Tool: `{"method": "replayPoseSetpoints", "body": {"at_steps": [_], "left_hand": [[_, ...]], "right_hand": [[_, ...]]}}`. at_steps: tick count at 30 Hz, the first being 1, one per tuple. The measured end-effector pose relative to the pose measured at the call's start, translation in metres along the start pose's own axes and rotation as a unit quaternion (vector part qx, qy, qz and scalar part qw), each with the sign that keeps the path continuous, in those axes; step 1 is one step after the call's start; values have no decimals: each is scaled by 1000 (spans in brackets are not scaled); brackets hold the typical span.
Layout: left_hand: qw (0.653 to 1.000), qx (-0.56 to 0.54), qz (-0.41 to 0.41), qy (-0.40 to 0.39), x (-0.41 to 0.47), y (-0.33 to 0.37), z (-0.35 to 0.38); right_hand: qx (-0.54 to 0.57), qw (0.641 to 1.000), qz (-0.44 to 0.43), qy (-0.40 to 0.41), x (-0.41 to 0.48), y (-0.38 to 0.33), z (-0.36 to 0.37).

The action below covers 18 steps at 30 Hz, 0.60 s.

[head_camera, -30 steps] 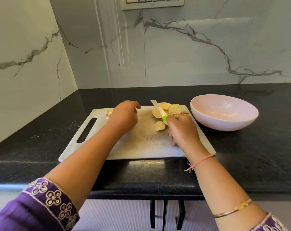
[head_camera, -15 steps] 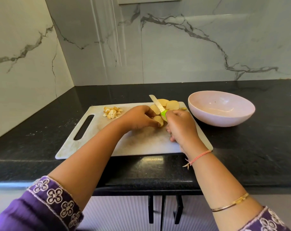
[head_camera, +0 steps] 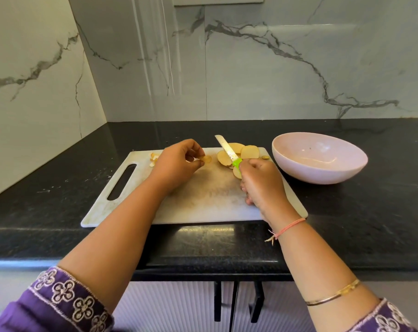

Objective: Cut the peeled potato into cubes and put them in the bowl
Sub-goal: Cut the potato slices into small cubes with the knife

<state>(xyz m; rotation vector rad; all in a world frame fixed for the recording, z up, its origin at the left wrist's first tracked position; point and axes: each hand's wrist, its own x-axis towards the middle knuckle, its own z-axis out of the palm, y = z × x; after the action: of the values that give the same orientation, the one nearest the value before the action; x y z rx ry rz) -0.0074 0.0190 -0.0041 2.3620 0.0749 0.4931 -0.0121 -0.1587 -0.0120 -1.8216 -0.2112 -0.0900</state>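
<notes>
I'm looking down on a black, speckled stone tabletop (head_camera: 370,212) with a rounded, glossy front edge. Two things lie directly on it. A white cutting board (head_camera: 203,204) sits slightly askew near that front edge, its slot handle at the left end. A pale pink bowl (head_camera: 319,173) stands upright just beside the board's far right corner, and I cannot tell whether the two touch.
</notes>
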Motion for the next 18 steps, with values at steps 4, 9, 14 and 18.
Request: {"method": "replayPoseSetpoints", "body": {"at_steps": [4,9,14,18], "left_hand": [[995,84,-13,-48,-2,-2,-3],[994,72,-50,-61,-3,-3,-2],[994,72,-60,-63,-6,-7,-2],[994,73,-54,-62,-5,-5,-4]], "right_hand": [[-51,998,-29,2,-2,-2,2],[-170,980,-100,2,-9,-3,5],[-284,949,-132,-18,-17,-9,7],[-357,924,-132,-46,-23,-23,7]]}}
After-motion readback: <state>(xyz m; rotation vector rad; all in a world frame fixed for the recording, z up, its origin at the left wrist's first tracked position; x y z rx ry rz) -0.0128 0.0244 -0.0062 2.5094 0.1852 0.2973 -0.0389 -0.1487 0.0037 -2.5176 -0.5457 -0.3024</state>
